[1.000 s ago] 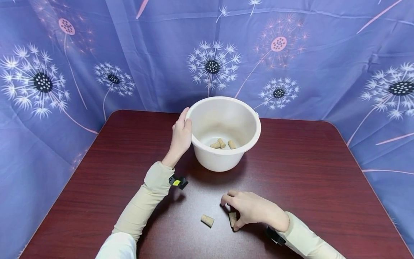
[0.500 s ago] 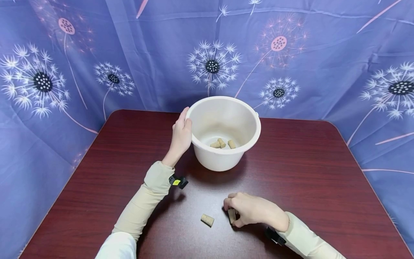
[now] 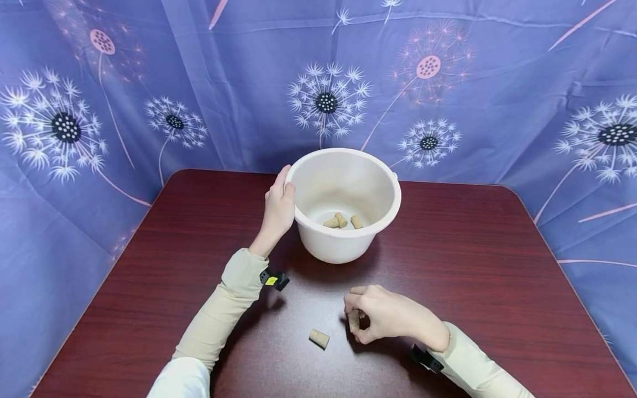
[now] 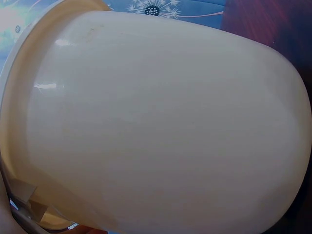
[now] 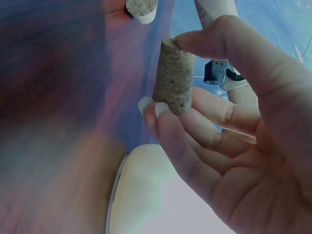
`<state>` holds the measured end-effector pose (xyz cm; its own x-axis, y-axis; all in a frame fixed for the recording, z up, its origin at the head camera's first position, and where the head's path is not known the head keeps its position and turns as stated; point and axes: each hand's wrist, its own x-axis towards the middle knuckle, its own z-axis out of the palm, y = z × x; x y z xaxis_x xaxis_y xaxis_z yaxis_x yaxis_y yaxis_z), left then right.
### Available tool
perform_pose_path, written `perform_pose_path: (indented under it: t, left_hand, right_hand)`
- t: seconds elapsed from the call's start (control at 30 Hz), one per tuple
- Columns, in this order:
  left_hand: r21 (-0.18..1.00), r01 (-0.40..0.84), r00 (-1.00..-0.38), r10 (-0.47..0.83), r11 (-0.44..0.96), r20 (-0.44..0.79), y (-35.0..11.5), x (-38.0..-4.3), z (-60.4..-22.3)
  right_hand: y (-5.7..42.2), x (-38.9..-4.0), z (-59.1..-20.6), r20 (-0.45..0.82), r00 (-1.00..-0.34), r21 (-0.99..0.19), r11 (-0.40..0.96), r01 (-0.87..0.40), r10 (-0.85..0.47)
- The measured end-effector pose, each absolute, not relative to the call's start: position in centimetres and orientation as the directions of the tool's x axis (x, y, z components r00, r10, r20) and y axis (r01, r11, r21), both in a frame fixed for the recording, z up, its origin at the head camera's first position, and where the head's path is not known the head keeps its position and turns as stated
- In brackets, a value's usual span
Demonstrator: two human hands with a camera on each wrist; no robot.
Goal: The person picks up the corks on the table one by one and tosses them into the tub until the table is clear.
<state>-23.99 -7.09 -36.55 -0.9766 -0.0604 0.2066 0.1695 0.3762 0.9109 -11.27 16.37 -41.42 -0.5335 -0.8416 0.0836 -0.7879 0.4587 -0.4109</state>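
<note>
My left hand (image 3: 280,204) grips the left rim of a white plastic bucket (image 3: 332,246), its thumb toward the near side. The bucket's pale outer wall (image 4: 161,122) fills most of the left wrist view. Inside, on the bottom, lie three corks (image 3: 356,222). In front of the bucket, my right hand (image 3: 390,315) pinches a tapered cork (image 5: 174,75) by its two ends, thumb on one and fingertips on the other. That cork is just above the table in the head view. Left of this hand, another cork (image 3: 319,339) lies on its side.
A dark red wood-grain table (image 3: 478,249) bears everything. Behind it and along both sides hangs a blue cloth (image 3: 239,94) printed with dandelions. Each wrist wears a black strapped device (image 3: 274,279).
My right hand has closed its thumb and fingers on the cork and lifted it slightly off the table, a little toward the bucket. The left hand and the bucket stay still.
</note>
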Motion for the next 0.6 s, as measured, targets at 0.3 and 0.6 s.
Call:
perform_pose_path:
  t: [0.3, 0.6]
  left_hand:
    - [0.909, 0.18, -0.974, -0.064, 0.376, 0.219, -7.03, -23.99, -36.57]
    - [0.912, 0.172, -0.976, -0.062, 0.372, 0.209, -7.07, -23.98, -36.65]
  right_hand:
    - [16.69, -11.57, -41.05, 0.187, -0.511, -0.376, 0.42, -0.826, -0.839]
    - [17.08, -11.83, -40.68, 0.242, -0.494, -0.389, 0.383, -0.838, -0.835]
